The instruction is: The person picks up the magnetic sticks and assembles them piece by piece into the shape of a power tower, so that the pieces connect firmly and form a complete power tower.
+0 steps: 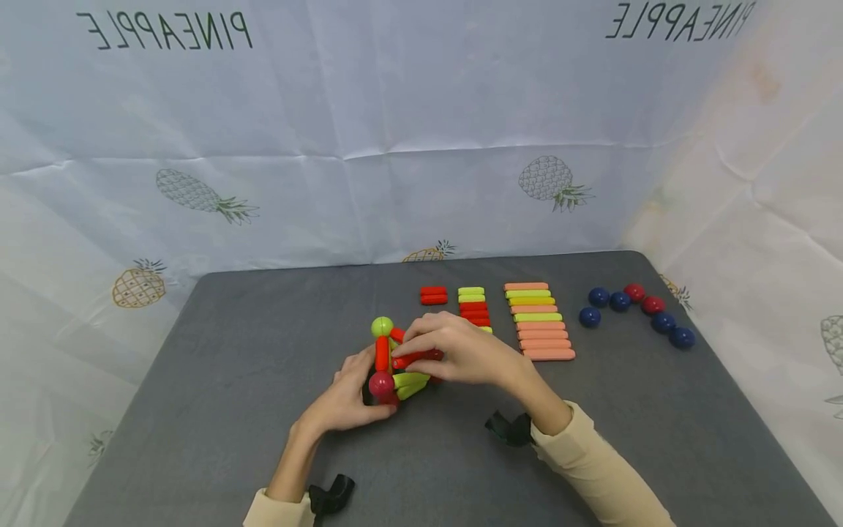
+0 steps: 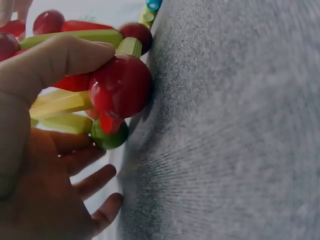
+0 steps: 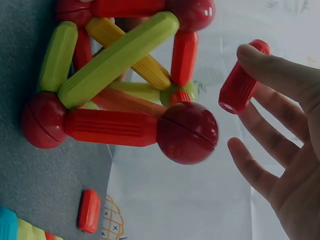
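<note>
A box-like frame of magnetic rods and balls (image 3: 112, 126) stands on the grey table, with dark red balls (image 3: 188, 133) at several corners and a green ball (image 1: 382, 326) at the far left one. Lime, yellow, orange and red rods join them. My left hand (image 1: 345, 395) grips its left side; in the left wrist view the thumb lies at a red ball (image 2: 121, 86) and the fingers reach round behind. Above the frame, my right hand (image 1: 454, 348) pinches a short red rod (image 3: 241, 82) between thumb and fingers. That rod is apart from the nearest red ball in the right wrist view.
Behind and right of the frame lie two short red rods (image 1: 433, 299), a column of short lime and red rods (image 1: 474, 307) and a column of longer rods (image 1: 545, 345). Blue balls (image 1: 682, 337) and red balls (image 1: 653, 304) lie at the right. Cloth walls (image 1: 369, 197) border the table.
</note>
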The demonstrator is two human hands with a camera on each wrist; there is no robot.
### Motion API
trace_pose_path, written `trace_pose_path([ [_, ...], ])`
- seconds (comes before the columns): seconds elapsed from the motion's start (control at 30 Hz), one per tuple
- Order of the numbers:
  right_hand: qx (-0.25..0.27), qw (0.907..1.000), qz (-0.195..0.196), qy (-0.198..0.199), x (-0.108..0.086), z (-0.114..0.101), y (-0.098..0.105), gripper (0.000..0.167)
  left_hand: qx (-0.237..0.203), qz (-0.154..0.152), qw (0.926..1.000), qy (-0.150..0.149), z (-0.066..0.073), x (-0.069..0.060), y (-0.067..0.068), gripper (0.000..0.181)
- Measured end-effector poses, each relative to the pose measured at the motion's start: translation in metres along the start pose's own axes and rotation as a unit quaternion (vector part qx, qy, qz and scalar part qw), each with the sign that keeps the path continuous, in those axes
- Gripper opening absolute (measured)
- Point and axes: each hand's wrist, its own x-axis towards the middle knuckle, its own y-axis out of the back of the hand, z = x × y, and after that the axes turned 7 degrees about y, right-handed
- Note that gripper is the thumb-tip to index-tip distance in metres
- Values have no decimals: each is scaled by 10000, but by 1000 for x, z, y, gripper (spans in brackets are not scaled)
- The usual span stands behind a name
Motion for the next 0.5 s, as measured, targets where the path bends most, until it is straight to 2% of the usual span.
trace_pose_path([
  [0.17, -142, 9997, -135, 132, 1, -2, -7, 22, -95, -150, 9998, -91, -1, 0, 0, 96],
  [0.5, -726, 9968, -324, 43, 1, -6, -13, 24, -125, -228, 9996, -92, -4, 0, 0, 95],
])
